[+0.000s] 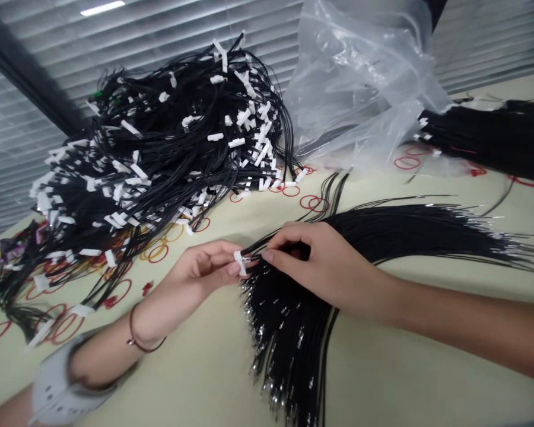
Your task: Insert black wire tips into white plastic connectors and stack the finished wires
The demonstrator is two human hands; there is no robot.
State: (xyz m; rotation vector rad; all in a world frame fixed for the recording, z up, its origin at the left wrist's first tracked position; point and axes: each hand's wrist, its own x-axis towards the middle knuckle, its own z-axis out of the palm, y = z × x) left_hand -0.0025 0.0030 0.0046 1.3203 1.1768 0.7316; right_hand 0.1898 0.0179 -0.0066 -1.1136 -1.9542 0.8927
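Between the thumb and fingers of my left hand (211, 267) is a small white connector (240, 263), with black wires running off its right side. My right hand (311, 255) pinches a thin wire by its metal end, close beside the connector; the fingertips partly hide that end. Under my right hand lies a thick bundle of black wires (289, 332) with bare silvery terminals. It bends from the front edge of view up and away to the right, where its other tips (493, 234) fan out.
A big heap of black cables with white connectors (182, 136) rises at the back left. Behind stands a clear plastic bag (351, 77). Another dark cable bundle (493, 139) lies at far right. Red rubber bands (314, 203) are scattered over the pale table (404, 367). Window blinds are behind.
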